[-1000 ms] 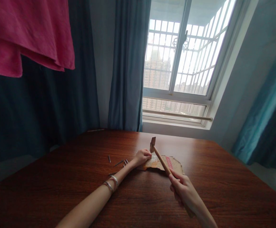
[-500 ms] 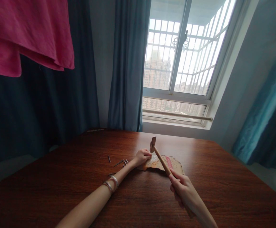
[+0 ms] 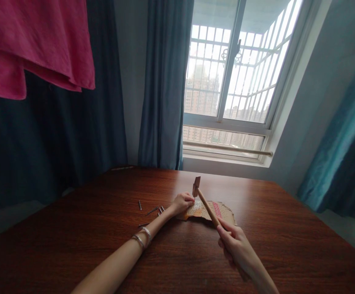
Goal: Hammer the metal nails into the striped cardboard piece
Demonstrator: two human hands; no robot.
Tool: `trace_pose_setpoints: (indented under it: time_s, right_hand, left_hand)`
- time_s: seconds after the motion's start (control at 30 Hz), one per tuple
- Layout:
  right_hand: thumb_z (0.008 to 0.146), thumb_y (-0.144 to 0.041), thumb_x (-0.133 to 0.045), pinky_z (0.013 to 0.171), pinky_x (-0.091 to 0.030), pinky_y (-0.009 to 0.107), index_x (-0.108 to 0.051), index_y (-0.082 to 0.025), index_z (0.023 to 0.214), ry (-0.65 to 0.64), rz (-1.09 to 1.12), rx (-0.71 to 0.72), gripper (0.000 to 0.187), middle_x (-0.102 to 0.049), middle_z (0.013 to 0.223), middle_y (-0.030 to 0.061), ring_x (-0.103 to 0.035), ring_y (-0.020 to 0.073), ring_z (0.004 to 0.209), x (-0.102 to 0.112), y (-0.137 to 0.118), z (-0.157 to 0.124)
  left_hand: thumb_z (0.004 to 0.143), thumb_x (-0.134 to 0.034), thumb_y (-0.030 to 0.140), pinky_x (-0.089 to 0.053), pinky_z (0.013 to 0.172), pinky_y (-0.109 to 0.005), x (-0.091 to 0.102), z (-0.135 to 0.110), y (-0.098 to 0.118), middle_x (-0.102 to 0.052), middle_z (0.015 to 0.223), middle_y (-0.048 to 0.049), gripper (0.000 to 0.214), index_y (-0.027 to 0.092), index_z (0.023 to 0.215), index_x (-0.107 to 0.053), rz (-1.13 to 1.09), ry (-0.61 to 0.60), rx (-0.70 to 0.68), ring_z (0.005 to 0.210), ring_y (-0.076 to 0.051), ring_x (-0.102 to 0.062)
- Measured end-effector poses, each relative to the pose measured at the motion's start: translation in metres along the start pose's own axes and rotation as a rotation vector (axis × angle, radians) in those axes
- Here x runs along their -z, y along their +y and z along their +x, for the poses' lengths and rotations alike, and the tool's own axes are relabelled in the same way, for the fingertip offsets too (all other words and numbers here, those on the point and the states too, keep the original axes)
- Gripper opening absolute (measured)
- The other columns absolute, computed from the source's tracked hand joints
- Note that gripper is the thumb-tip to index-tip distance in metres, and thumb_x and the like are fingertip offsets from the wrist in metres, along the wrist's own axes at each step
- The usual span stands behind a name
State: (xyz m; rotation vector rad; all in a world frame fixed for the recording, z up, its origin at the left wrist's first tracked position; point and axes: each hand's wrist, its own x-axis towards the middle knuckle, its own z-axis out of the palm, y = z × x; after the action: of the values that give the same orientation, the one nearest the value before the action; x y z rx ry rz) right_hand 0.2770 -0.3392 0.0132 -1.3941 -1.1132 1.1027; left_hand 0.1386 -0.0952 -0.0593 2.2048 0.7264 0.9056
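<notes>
the r. hand (image 3: 231,241) is closed around the handle of a wooden hammer (image 3: 208,208), & the hammer head is up at the far end, directly above the fingertips of the l. hand (image 3: 183,202). the l. hand has its fingers pinched on a thin rod (image 3: 194,199), which stands approx. upright under this head; if the 2 are touching, i cannot tell. below is a brown patterned piece (image 3: 225,212) w/ ragged edge & 1 pink band; it lies flat on the table (image 3: 104,245), btwn both hands, partly covered by l. hand & hammer. several metal rods (image 3: 152,211) lie loose to the left, near the l. forearm, which wears 2 bracelets (image 3: 147,233). behind the table: a window (image 3: 208,81) & a blue curtain (image 3: 165,81).
</notes>
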Motion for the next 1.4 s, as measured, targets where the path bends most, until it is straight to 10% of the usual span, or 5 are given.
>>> trace_pose_setpoints:
  time_s: [0.4,0.73,0.97,1.4]
  right_hand:
    - [0.077,-0.052,-0.050,0.023,-0.028,0.014,-0.041,-0.015,0.131,0.015,0.005,-0.006,0.066,-0.043,0.051,-0.0073,-0.035,0.0039,0.028,0.002,-0.001,0.003]
    - [0.075,-0.049,-0.049,0.030,-0.031,0.020,-0.053,-0.012,0.124,0.375,-0.322,0.050,0.061,-0.050,0.047,-0.0040,-0.039,0.0088,0.032,0.034,0.012,0.017]
    - [0.072,-0.044,-0.051,0.055,-0.045,0.024,-0.067,-0.017,0.107,0.641,-0.792,-0.032,0.047,-0.072,0.072,0.0087,-0.065,0.0216,0.066,0.062,0.016,0.020]
    - [0.070,-0.046,-0.051,0.075,-0.046,0.030,-0.066,-0.017,0.107,0.649,-0.955,-0.275,0.049,-0.069,0.097,0.0162,-0.063,0.0301,0.095,0.088,0.030,0.025]
  left_hand:
    - [0.072,-0.056,0.028,-0.044,0.069,-0.022,0.001,0.000,-0.002,-0.064,0.081,-0.0037,0.020,0.017,0.076,-0.073,0.078,-0.018,-0.012,0.075,-0.014,-0.058]
    - [0.062,-0.069,0.049,-0.044,0.081,-0.027,0.004,-0.007,0.012,-0.062,0.097,-0.0062,0.048,0.020,0.100,-0.067,0.265,-0.002,-0.086,0.088,-0.020,-0.058]
    - [0.056,-0.067,0.061,-0.041,0.086,-0.031,0.005,-0.011,0.013,-0.061,0.104,-0.0067,0.064,0.021,0.106,-0.064,0.380,-0.040,-0.145,0.096,-0.023,-0.055]
    - [0.051,-0.070,0.060,-0.038,0.086,-0.029,0.006,-0.012,0.017,-0.060,0.101,-0.0038,0.057,0.023,0.094,-0.066,0.358,-0.086,-0.091,0.095,-0.023,-0.053]
